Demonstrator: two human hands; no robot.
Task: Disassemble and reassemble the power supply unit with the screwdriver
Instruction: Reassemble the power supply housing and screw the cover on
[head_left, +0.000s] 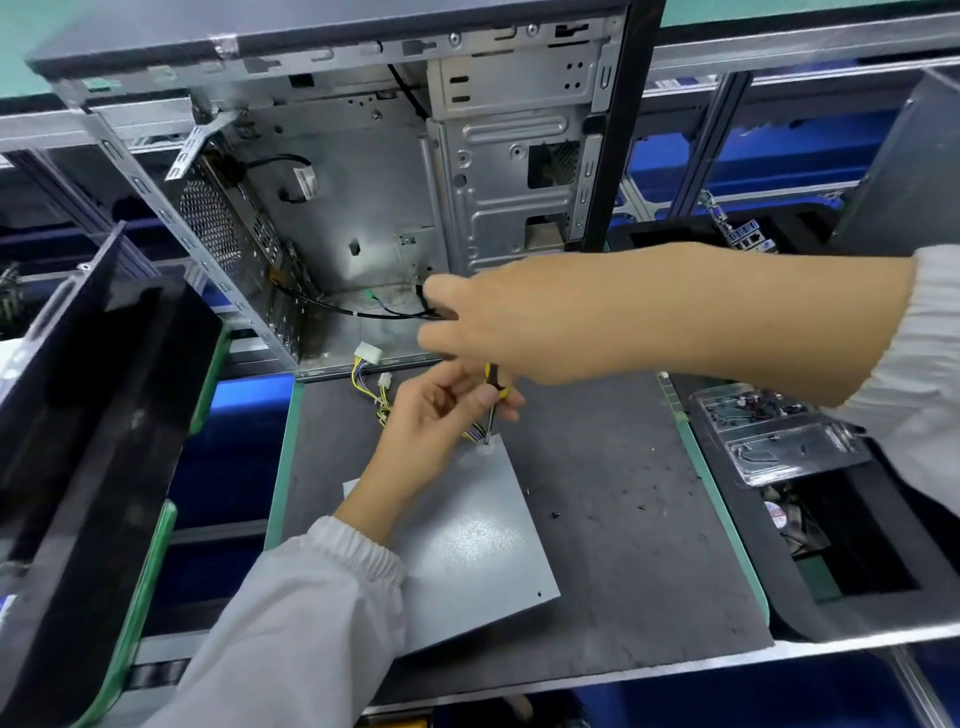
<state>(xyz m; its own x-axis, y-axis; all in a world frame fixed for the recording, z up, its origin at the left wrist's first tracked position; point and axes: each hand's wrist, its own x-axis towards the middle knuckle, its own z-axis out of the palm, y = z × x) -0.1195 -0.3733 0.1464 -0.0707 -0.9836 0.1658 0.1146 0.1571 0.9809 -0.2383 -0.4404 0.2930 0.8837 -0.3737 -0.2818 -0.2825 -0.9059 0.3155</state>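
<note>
The grey power supply unit (467, 540) lies flat on the dark mat (623, 519), its yellow and black cable bundle (370, 384) with white plugs trailing toward the case. A screwdriver (491, 405) with a yellow-black handle stands upright with its tip at the unit's far corner. My right hand (519, 322) grips the handle from above. My left hand (447, 415) pinches the shaft just above the tip. Two small black screws (555, 515) lie loose on the mat to the right of the unit.
An open, emptied computer case (363, 182) stands behind the mat. A clear plastic parts tray (779, 436) sits at the right above a black foam bin (857, 561). Black foam-lined trays (93, 415) stand at the left. Blue bins are below the bench.
</note>
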